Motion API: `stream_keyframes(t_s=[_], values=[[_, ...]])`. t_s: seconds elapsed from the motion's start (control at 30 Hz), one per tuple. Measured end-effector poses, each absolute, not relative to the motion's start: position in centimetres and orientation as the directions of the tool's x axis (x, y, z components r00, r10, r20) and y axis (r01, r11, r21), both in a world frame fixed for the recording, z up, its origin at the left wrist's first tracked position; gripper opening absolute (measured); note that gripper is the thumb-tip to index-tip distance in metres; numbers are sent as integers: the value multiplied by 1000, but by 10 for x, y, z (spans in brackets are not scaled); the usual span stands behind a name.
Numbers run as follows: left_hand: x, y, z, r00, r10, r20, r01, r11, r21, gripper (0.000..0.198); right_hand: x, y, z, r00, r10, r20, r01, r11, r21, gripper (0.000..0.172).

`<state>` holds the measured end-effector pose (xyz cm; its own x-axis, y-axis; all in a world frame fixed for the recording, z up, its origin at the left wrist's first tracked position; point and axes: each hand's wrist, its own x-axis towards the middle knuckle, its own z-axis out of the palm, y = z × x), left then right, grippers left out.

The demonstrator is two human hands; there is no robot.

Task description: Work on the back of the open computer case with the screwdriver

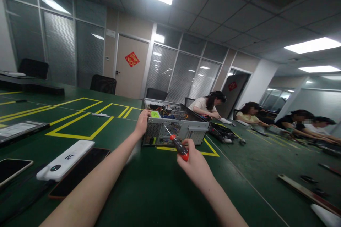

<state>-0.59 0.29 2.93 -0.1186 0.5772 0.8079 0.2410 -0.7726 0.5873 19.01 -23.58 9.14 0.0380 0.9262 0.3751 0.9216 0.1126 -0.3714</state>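
Observation:
An uncovered computer case (193, 127) lies on the green table, its perforated metal back panel facing me and wires showing inside. A bright green label is on the power supply (154, 114) at the upper left corner. My left hand (143, 123) rests on that corner, fingers curled over the edge. In my right hand (194, 158) is a screwdriver (179, 146) with a black and red handle. Its shaft points up and left toward the back panel; whether the tip touches a screw is too small to tell.
Left of me lie a white power bank (66, 159), a dark phone (82, 173), another phone (14, 170) and a hard drive (23, 129). Black parts (222, 133) sit right of the case. Several co-workers, one in a white shirt (199, 104), work along the table's far side.

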Motion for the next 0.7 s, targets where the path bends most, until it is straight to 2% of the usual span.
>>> stream_keyframes(t_s=[0.13, 0.33, 0.4, 0.5, 0.6, 0.7], values=[[-6, 3, 30, -111, 579, 808, 246, -771, 587, 40, 192, -236, 92, 87, 930, 358, 888, 91, -452, 21], [-5, 3, 31, -104, 565, 819, 247, -783, 571, 40, 195, -224, 81, -7, 794, 608, 863, 312, -396, 28], [-6, 2, 31, -98, 573, 813, 248, -777, 578, 40, 194, -222, 78, -20, 774, 632, 852, 345, -395, 28], [-6, 2, 30, -102, 582, 807, 247, -771, 587, 40, 191, -223, 77, -42, 810, 584, 820, 363, -444, 22], [-6, 3, 30, -109, 576, 810, 242, -775, 584, 39, 192, -226, 79, -101, 864, 494, 777, 378, -503, 30], [-5, 4, 29, -111, 571, 814, 232, -781, 580, 38, 194, -227, 81, -105, 864, 492, 769, 385, -511, 32]])
